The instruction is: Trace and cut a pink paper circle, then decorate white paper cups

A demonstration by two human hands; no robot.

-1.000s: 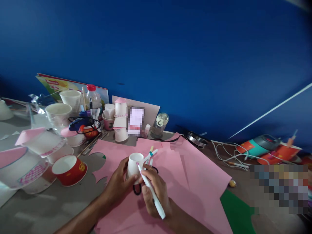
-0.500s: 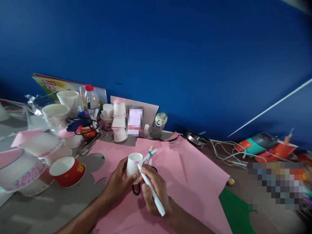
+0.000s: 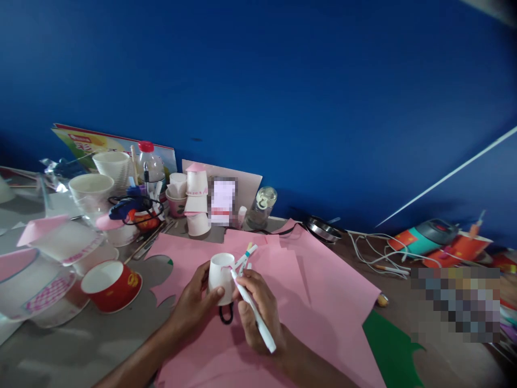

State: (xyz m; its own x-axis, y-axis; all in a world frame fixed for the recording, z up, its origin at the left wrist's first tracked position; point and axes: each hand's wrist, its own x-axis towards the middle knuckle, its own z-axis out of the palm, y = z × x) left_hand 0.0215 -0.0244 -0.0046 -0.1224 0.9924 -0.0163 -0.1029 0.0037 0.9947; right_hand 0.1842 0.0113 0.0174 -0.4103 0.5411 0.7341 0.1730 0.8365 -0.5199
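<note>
A small white paper cup (image 3: 220, 280) stands upside down in the grip of my left hand (image 3: 197, 299), whose thumb lies across its front. My right hand (image 3: 260, 310) is closed on a white marker (image 3: 254, 312), its tip touching the cup's upper right side, where a short pink line shows. More markers (image 3: 246, 257) are just behind the right fingers, partly hidden. Below the cup, a black loop (image 3: 226, 314) rests on the pink paper (image 3: 323, 302).
Stacked cups with pink cones (image 3: 197, 183), a phone (image 3: 223, 200) and a glass jar (image 3: 262, 207) stand behind. At left are a red bowl (image 3: 112, 285) and large decorated cups (image 3: 44, 285). Cables (image 3: 363, 253) and green paper (image 3: 390, 350) lie at right.
The marker tip has moved slightly right along the cup, and the pink line looks longer. My right hand has shifted a little right; my left hand still holds the cup.
</note>
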